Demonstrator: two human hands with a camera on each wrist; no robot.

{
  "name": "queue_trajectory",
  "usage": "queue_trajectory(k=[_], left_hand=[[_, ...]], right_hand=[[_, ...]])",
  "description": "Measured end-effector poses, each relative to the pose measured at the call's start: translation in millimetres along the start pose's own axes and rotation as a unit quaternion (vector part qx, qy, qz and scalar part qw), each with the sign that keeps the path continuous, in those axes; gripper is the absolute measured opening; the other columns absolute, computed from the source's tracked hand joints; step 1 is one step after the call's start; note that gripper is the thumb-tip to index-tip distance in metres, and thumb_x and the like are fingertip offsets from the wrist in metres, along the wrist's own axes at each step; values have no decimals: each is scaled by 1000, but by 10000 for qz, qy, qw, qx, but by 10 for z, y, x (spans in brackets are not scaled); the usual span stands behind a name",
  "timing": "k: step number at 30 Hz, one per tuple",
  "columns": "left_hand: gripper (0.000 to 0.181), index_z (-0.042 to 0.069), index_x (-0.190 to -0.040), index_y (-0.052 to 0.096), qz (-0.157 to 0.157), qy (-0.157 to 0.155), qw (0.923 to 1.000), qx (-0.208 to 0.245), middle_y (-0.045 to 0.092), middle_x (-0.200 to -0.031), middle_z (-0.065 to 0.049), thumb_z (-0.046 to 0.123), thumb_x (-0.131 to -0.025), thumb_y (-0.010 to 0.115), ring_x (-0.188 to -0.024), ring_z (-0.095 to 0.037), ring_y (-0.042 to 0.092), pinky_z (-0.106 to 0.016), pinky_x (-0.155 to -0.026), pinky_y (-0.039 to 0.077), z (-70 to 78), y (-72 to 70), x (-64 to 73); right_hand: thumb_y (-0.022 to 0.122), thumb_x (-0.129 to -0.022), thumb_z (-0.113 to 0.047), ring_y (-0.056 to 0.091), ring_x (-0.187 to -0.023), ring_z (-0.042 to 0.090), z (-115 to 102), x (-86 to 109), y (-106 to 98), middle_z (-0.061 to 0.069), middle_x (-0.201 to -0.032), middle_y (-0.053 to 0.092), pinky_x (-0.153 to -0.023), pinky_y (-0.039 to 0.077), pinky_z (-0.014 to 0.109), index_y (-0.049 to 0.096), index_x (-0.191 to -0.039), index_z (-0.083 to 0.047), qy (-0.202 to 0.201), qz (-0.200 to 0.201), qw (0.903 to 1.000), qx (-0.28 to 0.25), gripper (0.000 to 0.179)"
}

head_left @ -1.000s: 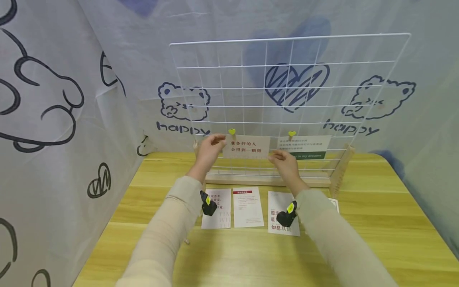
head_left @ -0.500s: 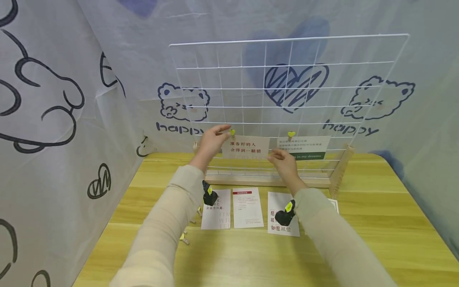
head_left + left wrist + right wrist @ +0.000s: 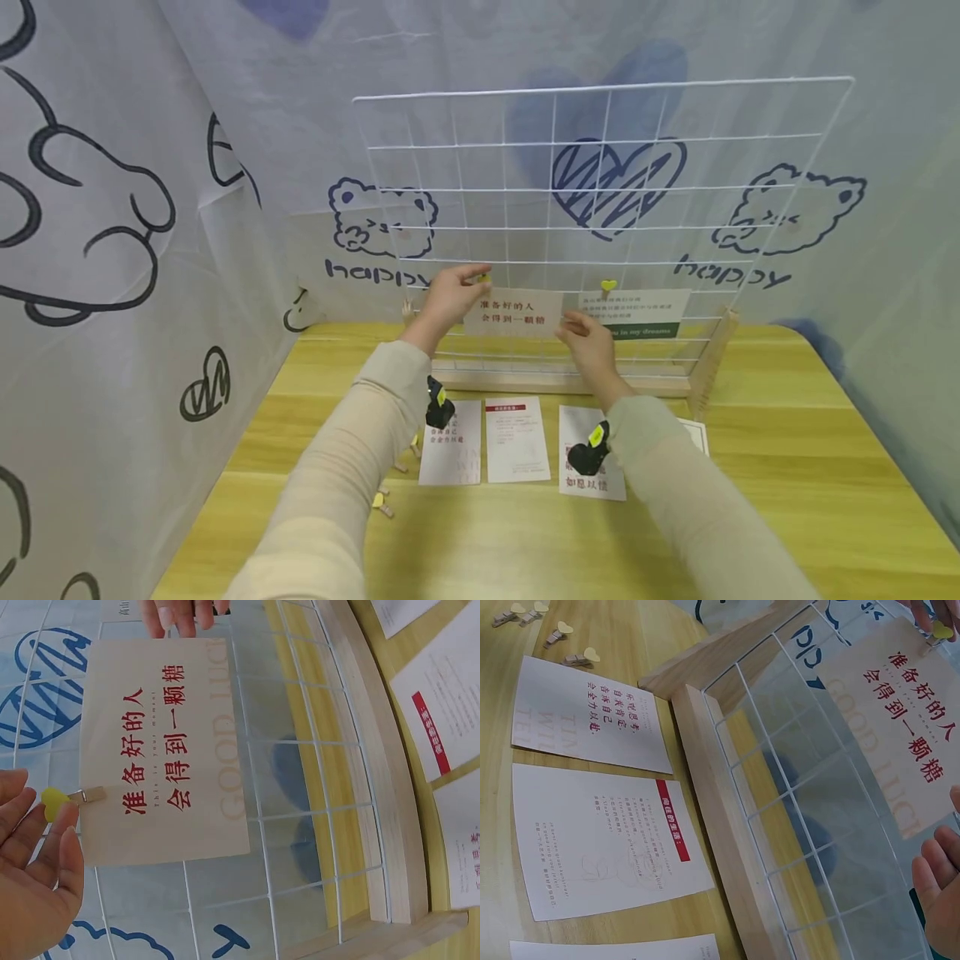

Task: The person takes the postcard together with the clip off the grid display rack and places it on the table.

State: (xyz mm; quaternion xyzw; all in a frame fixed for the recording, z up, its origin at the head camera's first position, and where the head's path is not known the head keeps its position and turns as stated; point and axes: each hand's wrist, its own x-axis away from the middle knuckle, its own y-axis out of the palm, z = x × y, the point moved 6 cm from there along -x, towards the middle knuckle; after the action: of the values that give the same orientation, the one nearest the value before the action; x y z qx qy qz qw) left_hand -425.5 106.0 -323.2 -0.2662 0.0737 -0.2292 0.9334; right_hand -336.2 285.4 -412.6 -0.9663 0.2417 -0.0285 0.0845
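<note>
A cream card with red Chinese writing hangs flat against a white wire grid, held at its top by a wooden clothespin with a yellow heart. Thumb and fingers of my left hand pinch that clothespin by the heart. At the opposite side edge of the card, my right hand holds the margin between thumb and fingertips. To the right, a white and green card hangs from another heart clothespin, partly behind my right hand.
The grid stands in a wooden base on the yellow wood table. Several printed cards lie before it, including one with a red heading. More heart clothespins lie left of them. A patterned cloth hangs behind.
My left hand has moved from the card's left edge up and right to the heart clothespin and now pinches it. My right hand stays at the card's right edge.
</note>
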Motion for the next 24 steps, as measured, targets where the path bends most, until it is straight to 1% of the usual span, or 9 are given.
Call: queue_trajectory(k=[3, 7, 11, 12, 15, 18, 21, 24], left_hand=[[38, 18, -123, 49, -17, 97, 9998, -174, 52, -117, -4, 19, -85, 54, -97, -18, 51, -34, -80, 42, 13, 9, -8], [36, 14, -121, 50, 90, 289, 9983, -498, 55, -111, -6, 15, -86, 53, -91, -18, 52, -28, -67, 46, 30, 23, -24], [32, 11, -117, 53, 305, 529, 9937, -944, 57, -103, -6, 11, -85, 53, -79, -15, 53, -23, -55, 44, 55, 35, -52], [31, 11, -116, 54, 351, 595, 9916, -1092, 58, -103, -6, 10, -85, 53, -79, -14, 53, -22, -56, 44, 63, 38, -59], [28, 8, -112, 56, 449, 868, 9843, -1470, 58, -104, -7, 7, -84, 54, -82, -15, 55, -22, -63, 46, 93, 43, -77], [25, 6, -108, 58, 510, 1231, 9725, -1909, 58, -105, -9, 5, -83, 54, -91, -18, 55, -24, -76, 45, 127, 48, -81], [23, 5, -106, 59, 549, 1549, 9606, -2242, 59, -104, -9, 3, -83, 53, -94, -20, 54, -26, -81, 43, 152, 54, -73], [21, 5, -103, 60, 613, 1813, 9493, -2496, 59, -99, -9, 4, -83, 53, -91, -20, 53, -27, -81, 42, 173, 61, -69]], right_hand=[[56, -83, -7, 47, -104, 25, 7, -10, 6, 17, -113, 51, -87, 39, 31, 46, -120, 0, 9, 26, 10000, 30, 39], [56, -83, -6, 48, -103, 27, 2, -17, 20, 19, -111, 52, -87, 40, 32, 47, -119, 1, -49, 79, 9999, 64, 38], [56, -82, -6, 49, -99, 27, -15, -26, 30, 20, -107, 54, -85, 41, 33, 50, -115, 2, -140, 130, 9998, 109, 34], [56, -82, -6, 50, -98, 27, -19, -30, 31, 20, -106, 54, -84, 41, 34, 50, -114, 3, -179, 135, 9997, 138, 33], [56, -82, -6, 50, -95, 26, -22, -46, 35, 19, -104, 54, -82, 42, 33, 52, -111, 3, -235, 168, 9994, 167, 31], [57, -81, -6, 50, -92, 25, -26, -67, 39, 18, -101, 55, -80, 42, 32, 54, -107, 3, -245, 222, 9992, 209, 27], [57, -81, -6, 50, -89, 24, -24, -88, 42, 17, -99, 55, -78, 43, 32, 55, -103, 3, -207, 266, 9990, 309, 24], [57, -81, -7, 50, -86, 23, -15, -109, 40, 15, -96, 55, -74, 43, 29, 55, -101, 3, -154, 302, 9984, 449, 22]])
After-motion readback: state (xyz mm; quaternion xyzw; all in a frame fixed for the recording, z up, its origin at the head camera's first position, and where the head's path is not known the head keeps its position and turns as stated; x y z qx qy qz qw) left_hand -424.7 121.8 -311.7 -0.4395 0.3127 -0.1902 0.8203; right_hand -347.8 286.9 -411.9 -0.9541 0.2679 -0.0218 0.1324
